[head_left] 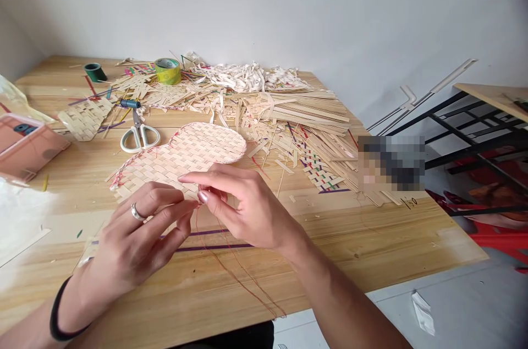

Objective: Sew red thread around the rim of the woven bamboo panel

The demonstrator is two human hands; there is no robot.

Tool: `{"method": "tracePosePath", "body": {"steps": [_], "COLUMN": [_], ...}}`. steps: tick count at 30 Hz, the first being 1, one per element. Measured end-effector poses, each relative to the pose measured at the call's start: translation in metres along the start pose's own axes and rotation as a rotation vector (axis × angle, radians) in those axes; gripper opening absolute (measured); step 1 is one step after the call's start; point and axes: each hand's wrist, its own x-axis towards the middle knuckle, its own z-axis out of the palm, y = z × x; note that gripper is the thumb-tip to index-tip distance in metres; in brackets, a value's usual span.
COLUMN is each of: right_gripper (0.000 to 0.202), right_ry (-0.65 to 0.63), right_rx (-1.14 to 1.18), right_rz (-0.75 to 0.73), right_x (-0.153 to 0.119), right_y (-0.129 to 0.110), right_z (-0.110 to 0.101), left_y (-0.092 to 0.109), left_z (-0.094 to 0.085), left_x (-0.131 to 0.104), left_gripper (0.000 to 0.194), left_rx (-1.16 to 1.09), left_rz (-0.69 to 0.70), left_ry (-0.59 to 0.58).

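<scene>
A woven piece of pale strips [202, 145] with a curved, bound edge lies on the table in front of both hands. Red thread [231, 272] hangs from the fingertips and runs over the table's front edge. My left hand [144, 228], with a ring and a black wristband, pinches the thread at the near side of the weave. Close against it, my right hand [247, 200] has thumb and fingers drawn together at the same spot, its index finger reaching over the weave. Whatever sits between its fingertips is too small to make out.
White-handled scissors [140, 137] lie behind the weave. Farther back are yellow tape [168, 71], a green spool [95, 72] and heaps of loose strips [305, 109]. A pink basket [33, 153] stands at the left; a black metal rack [449, 129] is at the right.
</scene>
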Motion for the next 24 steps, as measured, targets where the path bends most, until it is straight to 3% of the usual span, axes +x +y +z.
{"method": "tracePosePath", "body": {"steps": [9, 24], "right_gripper": [0.03, 0.038], "right_ry": [-0.01, -0.007], "right_rx": [-0.006, -0.059], "right_rz": [-0.088, -0.085], "right_x": [0.0003, 0.0014], "right_y": [0.0063, 0.0022], "right_z": [0.0015, -0.0055], "left_y": [-0.0015, 0.0003], "left_z": [0.0002, -0.0034], "left_x": [-0.0006, 0.0046], "left_gripper": [0.021, 0.021], "left_rx": [0.01, 0.094], "left_rz": [0.001, -0.043], "left_ry": [0.008, 0.084]}}
